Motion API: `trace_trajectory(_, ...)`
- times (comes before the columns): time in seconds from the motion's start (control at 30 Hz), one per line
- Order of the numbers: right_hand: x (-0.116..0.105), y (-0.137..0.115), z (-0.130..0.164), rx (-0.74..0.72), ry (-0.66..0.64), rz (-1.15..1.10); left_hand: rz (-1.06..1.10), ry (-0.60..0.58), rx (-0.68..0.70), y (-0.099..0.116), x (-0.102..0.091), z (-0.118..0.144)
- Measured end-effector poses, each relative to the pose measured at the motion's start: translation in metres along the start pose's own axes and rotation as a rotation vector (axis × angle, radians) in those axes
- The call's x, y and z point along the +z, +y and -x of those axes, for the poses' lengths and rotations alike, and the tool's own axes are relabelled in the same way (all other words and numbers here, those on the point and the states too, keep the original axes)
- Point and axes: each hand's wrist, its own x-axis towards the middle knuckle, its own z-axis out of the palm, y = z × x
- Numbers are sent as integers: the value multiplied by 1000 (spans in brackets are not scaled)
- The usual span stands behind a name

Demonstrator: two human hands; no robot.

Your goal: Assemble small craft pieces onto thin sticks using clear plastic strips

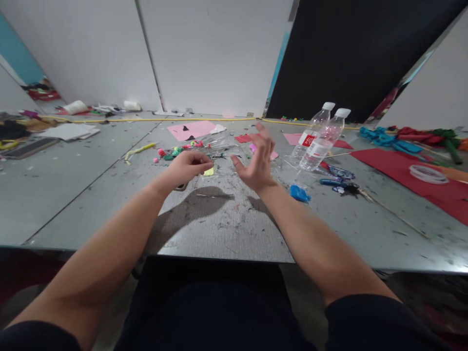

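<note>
Left hand (pixel 185 167) pinches what looks like yellow scrap (pixel 209 171); right hand (pixel 256 163) open.

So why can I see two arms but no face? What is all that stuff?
The camera sits on the person's head and looks down, so you see only their own arms. The left hand pinches a small yellow scrap just above the grey table. The right hand is open and holds nothing. Past the hands lie little pink and green craft bits, pink paper and red paper. Two water bottles stand at the right, with a blue wad near them.
</note>
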Motion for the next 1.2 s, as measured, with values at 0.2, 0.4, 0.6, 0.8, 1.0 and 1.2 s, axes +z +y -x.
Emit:
trace_trajectory(0.2,17,-10,5,146,19,-410,278,39,-97,3,4,2)
trace_trajectory(0.4,42,-27,10,400,-161,-1014,324,18,-142,-7,12,-2)
trace_trajectory(0.6,44,-32,9,468,-292,-1283,241,-152,-90,-12,17,0)
trace_trajectory(0.8,43,-29,9,445,-249,-1224,271,-207,-88,-8,19,4)
trace_trajectory(1.0,41,-30,7,468,-162,-1193,322,-166,-149,-8,24,3)
trace_trajectory(1.2,42,-29,7,461,-132,-1153,242,-103,-118,-17,27,-2)
